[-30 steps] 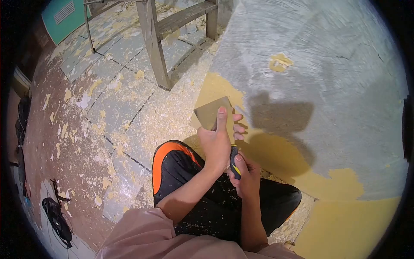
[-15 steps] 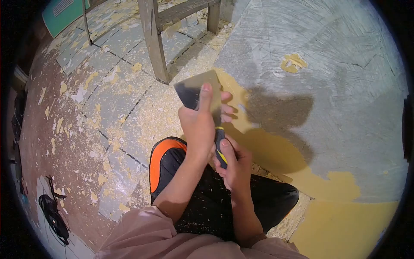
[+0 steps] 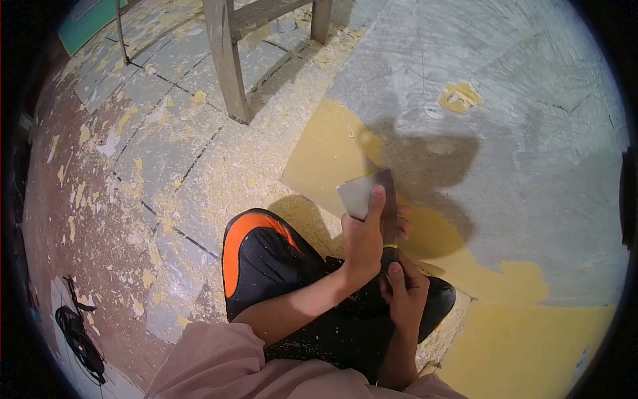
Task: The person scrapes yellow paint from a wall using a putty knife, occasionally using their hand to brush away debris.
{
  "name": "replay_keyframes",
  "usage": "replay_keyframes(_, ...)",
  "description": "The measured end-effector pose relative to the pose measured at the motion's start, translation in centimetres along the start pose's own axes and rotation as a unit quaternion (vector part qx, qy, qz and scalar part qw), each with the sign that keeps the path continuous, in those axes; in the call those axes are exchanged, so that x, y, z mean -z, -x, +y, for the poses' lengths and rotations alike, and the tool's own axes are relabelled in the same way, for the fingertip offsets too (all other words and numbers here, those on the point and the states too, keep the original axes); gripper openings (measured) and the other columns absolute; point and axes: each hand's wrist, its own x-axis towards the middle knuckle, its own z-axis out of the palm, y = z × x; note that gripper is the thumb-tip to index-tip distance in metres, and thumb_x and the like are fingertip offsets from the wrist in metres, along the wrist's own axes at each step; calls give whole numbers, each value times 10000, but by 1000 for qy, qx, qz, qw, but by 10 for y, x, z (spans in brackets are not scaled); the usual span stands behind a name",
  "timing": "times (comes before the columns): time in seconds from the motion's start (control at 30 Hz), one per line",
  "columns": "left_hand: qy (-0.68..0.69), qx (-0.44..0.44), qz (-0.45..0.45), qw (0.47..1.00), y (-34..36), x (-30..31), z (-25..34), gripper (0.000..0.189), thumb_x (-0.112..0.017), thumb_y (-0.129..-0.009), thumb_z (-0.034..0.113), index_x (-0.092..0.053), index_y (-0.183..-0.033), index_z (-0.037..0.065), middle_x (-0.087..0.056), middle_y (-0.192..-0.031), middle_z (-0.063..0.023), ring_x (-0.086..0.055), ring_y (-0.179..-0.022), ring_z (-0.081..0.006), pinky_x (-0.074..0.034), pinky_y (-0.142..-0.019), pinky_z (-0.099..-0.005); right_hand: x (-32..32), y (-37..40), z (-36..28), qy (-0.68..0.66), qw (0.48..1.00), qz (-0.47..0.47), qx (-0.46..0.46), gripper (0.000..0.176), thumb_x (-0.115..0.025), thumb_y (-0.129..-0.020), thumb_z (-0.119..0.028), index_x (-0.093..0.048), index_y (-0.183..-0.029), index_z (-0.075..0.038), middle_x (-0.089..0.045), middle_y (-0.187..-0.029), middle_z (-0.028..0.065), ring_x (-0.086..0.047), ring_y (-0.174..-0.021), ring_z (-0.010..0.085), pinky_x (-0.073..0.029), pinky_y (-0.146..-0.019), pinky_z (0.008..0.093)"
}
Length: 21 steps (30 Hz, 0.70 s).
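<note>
A wide-bladed scraper with a dark handle and a yellow band is held between both hands. My left hand grips its blade, the thumb lying along the metal and fingertips showing beyond the right edge. Just below, my right hand is wrapped round the handle, thumb on top. Behind the blade lies a wall or panel surface, grey where bare, with yellow coating along its lower left edge and a small yellow patch higher up.
Yellow and white flakes cover the tiled floor. A wooden leg of a stand rises at the top. My crossed legs in black and orange trousers are below. A coiled black cable lies at the lower left.
Both hands have moved right and down with the scraper. Its blade now shows a brighter face, and more of the yellow coating at the panel's left edge is uncovered.
</note>
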Motion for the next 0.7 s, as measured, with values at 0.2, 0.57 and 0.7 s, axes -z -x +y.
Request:
replay_keyframes(0.2, 50, 125, 37, 990, -13, 6, -1, 469, -554, -819, 563, -506, -916, 107, -533, -646, -34, -507, -518, -118, -416, -478, -231, -9, 9, -16, -50, 995, -26, -80, 420, -487, -920, -193, -433, -1290, -1, -494, -657, 19, -451, -498, 68, -301, -373, 162)
replay_keyframes(0.57, -70, 58, 71, 993, -22, 14, 43, 436, -582, -812, 543, -492, -756, 121, -491, -607, 6, -466, -475, -84, -366, -438, -204, -60, -2, -25, -122, 990, -59, -42, 413, -472, -929, -170, -429, -1332, -92, -507, -675, -28, -387, -486, 20, -292, -404, 153)
replay_keyframes(0.7, -34, 9, 7, 999, -19, 15, 16, 371, -547, -879, 427, -506, -853, 60, -522, -616, -22, -529, -428, -119, -437, -411, -224, -46, 2, -11, -157, 984, 5, -81, 413, -463, -931, -168, -425, -1335, -92, -460, -616, -35, -365, -476, 23, -277, -394, 156)
